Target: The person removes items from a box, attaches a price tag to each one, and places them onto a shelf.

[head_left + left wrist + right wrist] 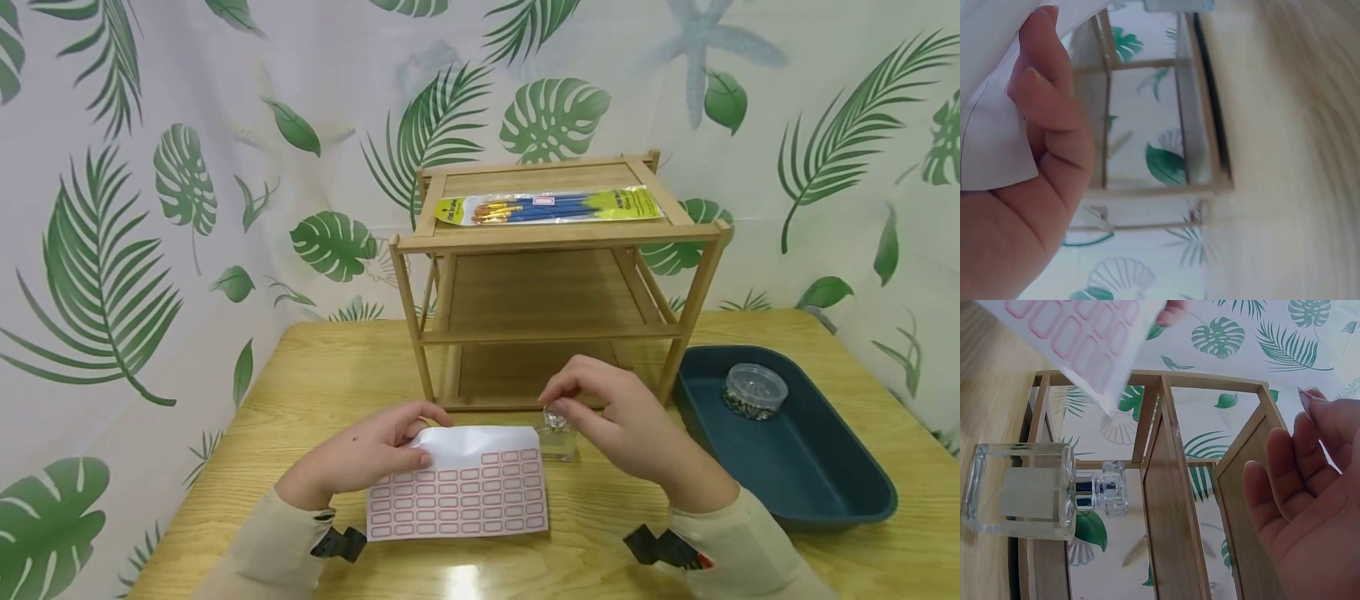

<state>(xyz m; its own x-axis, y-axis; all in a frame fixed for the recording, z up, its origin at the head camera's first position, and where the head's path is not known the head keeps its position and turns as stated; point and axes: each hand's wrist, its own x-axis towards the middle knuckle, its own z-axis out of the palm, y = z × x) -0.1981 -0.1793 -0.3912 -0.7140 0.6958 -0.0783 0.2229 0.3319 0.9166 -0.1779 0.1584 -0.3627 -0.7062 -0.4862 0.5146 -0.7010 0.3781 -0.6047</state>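
Note:
My left hand (367, 454) grips a white sheet of red-bordered sticker labels (459, 504) by its upper left, thumb on top and fingers behind. Part of the sheet's top has bare backing. At the right, my right hand (626, 412) pinches a small pale label (1304, 403) between thumb and index finger, its edge just showing in the right wrist view. A clear glass perfume bottle (1038, 492) with a faceted stopper stands upright on the table. The right fingertips overlap the stopper in the head view, but a gap shows between them in the right wrist view.
A wooden tiered shelf (558, 242) stands behind the bottle. On its top lies a packet of paintbrushes (547, 206) bearing a small label. To the right, a dark blue tray (810, 467) holds a round clear tub (756, 388) of small dark pieces.

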